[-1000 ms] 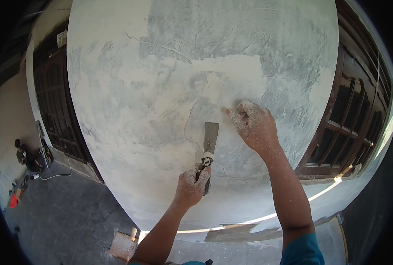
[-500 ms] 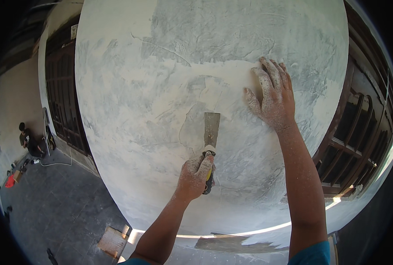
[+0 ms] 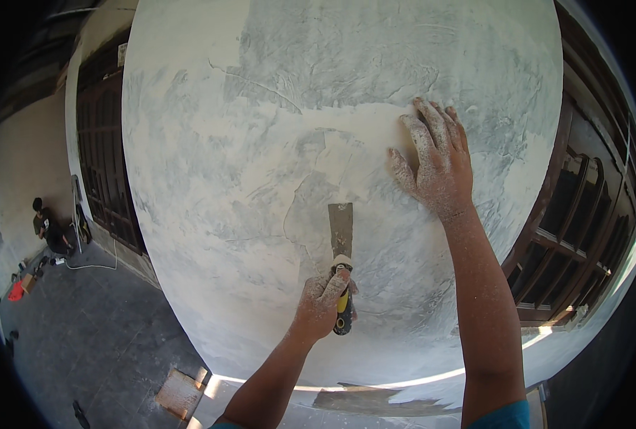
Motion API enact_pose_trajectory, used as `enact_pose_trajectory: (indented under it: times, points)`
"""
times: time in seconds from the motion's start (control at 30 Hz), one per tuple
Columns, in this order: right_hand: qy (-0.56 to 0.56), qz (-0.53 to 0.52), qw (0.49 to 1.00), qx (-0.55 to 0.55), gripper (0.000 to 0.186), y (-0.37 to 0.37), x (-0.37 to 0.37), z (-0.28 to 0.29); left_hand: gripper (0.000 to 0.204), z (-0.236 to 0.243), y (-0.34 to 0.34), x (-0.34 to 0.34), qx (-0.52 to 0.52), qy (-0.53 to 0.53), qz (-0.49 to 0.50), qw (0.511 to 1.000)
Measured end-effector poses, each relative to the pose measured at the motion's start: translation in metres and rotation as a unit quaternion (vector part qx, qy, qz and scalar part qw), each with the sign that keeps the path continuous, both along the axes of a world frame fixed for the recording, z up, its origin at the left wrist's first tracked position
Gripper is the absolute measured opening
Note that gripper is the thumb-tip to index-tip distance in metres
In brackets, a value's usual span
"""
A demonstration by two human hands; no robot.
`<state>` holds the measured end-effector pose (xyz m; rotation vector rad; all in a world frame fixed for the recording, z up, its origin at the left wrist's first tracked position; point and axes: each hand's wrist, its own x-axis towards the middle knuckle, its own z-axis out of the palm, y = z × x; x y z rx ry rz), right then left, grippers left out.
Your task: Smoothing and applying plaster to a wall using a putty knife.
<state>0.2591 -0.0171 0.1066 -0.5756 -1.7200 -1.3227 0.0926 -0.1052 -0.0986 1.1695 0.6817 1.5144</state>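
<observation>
My left hand [image 3: 318,307], dusted with white powder, is closed around the black and yellow handle of a putty knife [image 3: 341,230], whose flat metal blade points up against the pale, patchily plastered wall [image 3: 210,164]. Above and right of the blade, my right hand [image 3: 432,157] has its fingers spread, fingertips on the wall, also coated in white dust. Smeared grey and white patches, ridges and thin lines cover the surface around both hands.
Dark wooden doors or shutters [image 3: 103,164] and a paned wooden window [image 3: 568,229] flank the wall. At left, a person [image 3: 53,232] crouches near a leaning metal object, a cable, tools and a red item [image 3: 15,289]. A dusty board [image 3: 175,393] lies on the grey floor [image 3: 82,343].
My right hand has risen and opened from curled fingers a second ago, then shifted slightly down-left. The putty knife moved up slightly, then back down over the last half second.
</observation>
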Motion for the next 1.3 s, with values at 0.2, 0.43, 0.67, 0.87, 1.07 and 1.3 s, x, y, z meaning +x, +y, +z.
enact_pose_trajectory:
  times: [0.2,0.43,0.67,0.87,1.07,1.3]
  points:
    - [-0.003,0.006,1.000,0.004,0.044,-0.001,0.002,0.000,0.044,-0.011,-0.008,0.011,-0.011,0.004,-0.037,0.999]
    - [0.001,0.006,1.000,0.005,0.044,-0.001,0.003,0.001,0.046,-0.008,0.004,0.005,-0.001,0.031,-0.040,0.999]
    - [-0.001,0.002,1.000,0.009,0.044,-0.004,0.003,0.000,0.045,-0.009,0.000,0.012,0.010,0.035,-0.022,0.999]
    - [0.003,0.003,1.000,-0.001,0.044,0.003,0.003,-0.003,0.048,0.004,0.011,0.010,0.005,0.027,-0.022,0.999]
    - [0.002,0.008,1.000,0.004,0.044,-0.001,0.001,-0.001,0.046,-0.009,0.011,0.006,0.019,0.043,-0.015,0.999]
    - [0.001,0.016,1.000,0.005,0.044,0.000,0.000,0.000,0.051,-0.006,-0.001,0.005,-0.005,0.039,-0.009,0.999]
